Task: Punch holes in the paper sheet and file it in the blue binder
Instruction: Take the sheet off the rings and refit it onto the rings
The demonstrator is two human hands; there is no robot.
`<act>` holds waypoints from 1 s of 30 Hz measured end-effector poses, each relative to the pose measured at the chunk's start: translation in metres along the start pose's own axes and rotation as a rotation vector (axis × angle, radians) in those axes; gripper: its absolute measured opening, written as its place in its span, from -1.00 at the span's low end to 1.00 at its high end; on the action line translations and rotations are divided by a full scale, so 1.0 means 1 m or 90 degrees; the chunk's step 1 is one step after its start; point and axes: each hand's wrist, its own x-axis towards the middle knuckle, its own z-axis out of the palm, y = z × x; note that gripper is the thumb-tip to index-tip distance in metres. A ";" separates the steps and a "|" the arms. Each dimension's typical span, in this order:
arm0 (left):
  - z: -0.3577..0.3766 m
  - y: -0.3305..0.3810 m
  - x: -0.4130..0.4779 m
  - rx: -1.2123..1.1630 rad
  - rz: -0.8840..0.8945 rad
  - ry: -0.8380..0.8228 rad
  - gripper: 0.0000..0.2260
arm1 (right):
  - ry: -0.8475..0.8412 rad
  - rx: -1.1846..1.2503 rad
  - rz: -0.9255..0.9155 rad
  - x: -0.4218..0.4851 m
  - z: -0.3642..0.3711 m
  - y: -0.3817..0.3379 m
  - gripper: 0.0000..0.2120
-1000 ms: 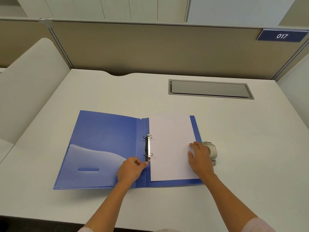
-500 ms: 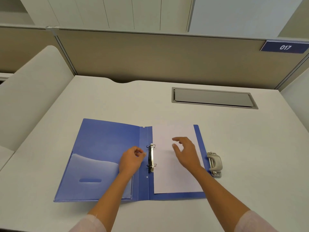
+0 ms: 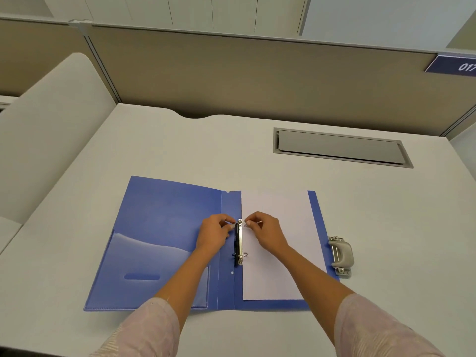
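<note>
Desk [image 3: 257, 155]: bears everything listed below.
Binder [image 3: 164, 222]: blue, open and flat in front of me.
Paper [image 3: 278, 202]: lies on the binder's right flap with its left edge along the clip. I cannot tell whether its holes are on the prongs.
Left hand [image 3: 215, 234]: fingers curled, pinching the top ring from the left.
Right hand [image 3: 268, 234]: pinching the same ring from the right.
Punch [image 3: 341, 253]: idle, just beside the binder's right edge.
Clip [image 3: 239, 243]: upright along the spine.
Top ring [image 3: 243, 222]: recommend an even two-sided squeeze until the halves meet, then checking the bottom ring [image 3: 244, 254].
</note>
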 end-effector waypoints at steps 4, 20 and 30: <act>-0.004 -0.002 0.005 -0.059 -0.016 -0.036 -0.87 | -0.024 0.032 0.014 0.000 -0.002 0.004 -0.88; -0.003 -0.009 0.013 -0.115 -0.032 -0.097 -0.87 | -0.057 0.095 0.077 0.009 0.006 0.013 -0.89; -0.001 -0.012 0.012 -0.145 -0.060 -0.086 -0.88 | -0.075 0.096 0.103 0.012 0.005 0.013 -0.91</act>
